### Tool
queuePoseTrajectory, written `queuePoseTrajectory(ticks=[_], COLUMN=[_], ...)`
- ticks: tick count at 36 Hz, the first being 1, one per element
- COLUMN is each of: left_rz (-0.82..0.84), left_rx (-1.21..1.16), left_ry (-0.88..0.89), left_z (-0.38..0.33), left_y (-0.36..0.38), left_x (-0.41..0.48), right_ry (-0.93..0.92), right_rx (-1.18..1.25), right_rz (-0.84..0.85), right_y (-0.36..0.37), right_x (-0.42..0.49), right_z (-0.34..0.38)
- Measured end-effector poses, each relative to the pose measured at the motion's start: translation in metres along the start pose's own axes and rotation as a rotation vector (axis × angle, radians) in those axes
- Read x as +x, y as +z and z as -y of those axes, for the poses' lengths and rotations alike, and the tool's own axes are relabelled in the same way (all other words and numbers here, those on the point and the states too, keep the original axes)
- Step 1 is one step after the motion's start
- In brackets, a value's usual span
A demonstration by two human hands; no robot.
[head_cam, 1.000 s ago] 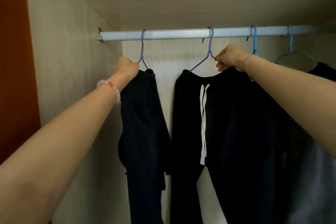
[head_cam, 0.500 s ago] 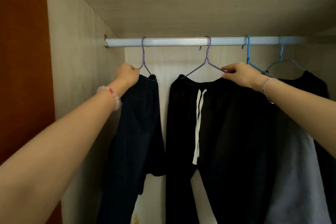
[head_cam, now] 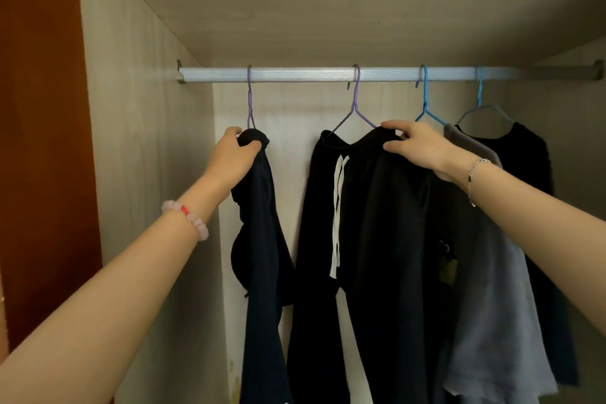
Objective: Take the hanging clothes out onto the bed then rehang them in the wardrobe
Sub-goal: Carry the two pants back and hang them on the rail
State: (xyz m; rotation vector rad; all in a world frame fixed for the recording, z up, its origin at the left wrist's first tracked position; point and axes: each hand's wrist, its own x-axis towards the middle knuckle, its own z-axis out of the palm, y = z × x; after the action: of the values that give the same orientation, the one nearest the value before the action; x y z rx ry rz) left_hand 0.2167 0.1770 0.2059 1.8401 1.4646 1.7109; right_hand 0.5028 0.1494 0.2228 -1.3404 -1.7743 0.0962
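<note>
A white rail (head_cam: 301, 74) spans the wardrobe. On it hang several garments on wire hangers. My left hand (head_cam: 234, 154) grips the top of a dark navy garment (head_cam: 262, 272) under a purple hanger (head_cam: 250, 98) at the left. My right hand (head_cam: 414, 144) pinches the shoulder of a black garment with white drawstrings (head_cam: 370, 256) on a second purple hanger (head_cam: 355, 105). A grey garment (head_cam: 492, 289) on a blue hanger (head_cam: 425, 98) and another black garment (head_cam: 531, 161) on a light blue hanger (head_cam: 480, 102) hang further right.
The wardrobe's pale left wall (head_cam: 147, 174) stands close beside my left arm. A reddish-brown door panel (head_cam: 42, 141) fills the far left. The wardrobe's top board (head_cam: 328, 3) lies just above the rail. The pale back panel (head_cam: 295, 115) shows between the garments.
My view has pulled back and the rail sits lower in frame. My left hand slid from the hanger neck onto the navy garment's top. My right hand shifted down onto the black garment's shoulder.
</note>
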Motion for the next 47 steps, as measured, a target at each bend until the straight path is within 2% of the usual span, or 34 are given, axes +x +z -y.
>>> queuePoseTrajectory(ticks=[4, 10, 15, 28, 33, 40, 44, 47], left_rz=[0.012, 0.064, 0.078, -0.068, -0.122, -0.223, -0.142, 0.102], left_rx=[-0.052, -0.051, 0.018, 0.054, 0.061, 0.216, 0.072, -0.148], left_ry=[0.011, 0.038, 0.065, 0.141, 0.223, 0.449, 0.502, 0.460], left_z=[-0.005, -0.007, -0.002, -0.001, -0.002, -0.015, -0.020, -0.016], left_y=[0.004, 0.014, 0.029, 0.029, 0.031, 0.051, 0.082, 0.117], left_x=[-0.015, -0.032, -0.051, -0.072, -0.087, -0.145, -0.185, -0.221], right_ry=[-0.060, -0.050, -0.071, -0.089, -0.075, 0.034, 0.061, 0.052], right_rx=[-0.066, 0.032, 0.121, 0.185, 0.372, 0.360, 0.313, 0.155], right_rz=[0.003, -0.088, -0.080, -0.082, -0.033, 0.041, 0.033, -0.070], right_y=[0.007, 0.021, 0.030, 0.032, 0.027, 0.009, -0.012, -0.032], right_x=[-0.019, -0.043, -0.054, -0.069, -0.086, -0.136, -0.177, -0.208], right_z=[-0.008, -0.011, -0.010, -0.013, -0.022, -0.046, -0.059, -0.075])
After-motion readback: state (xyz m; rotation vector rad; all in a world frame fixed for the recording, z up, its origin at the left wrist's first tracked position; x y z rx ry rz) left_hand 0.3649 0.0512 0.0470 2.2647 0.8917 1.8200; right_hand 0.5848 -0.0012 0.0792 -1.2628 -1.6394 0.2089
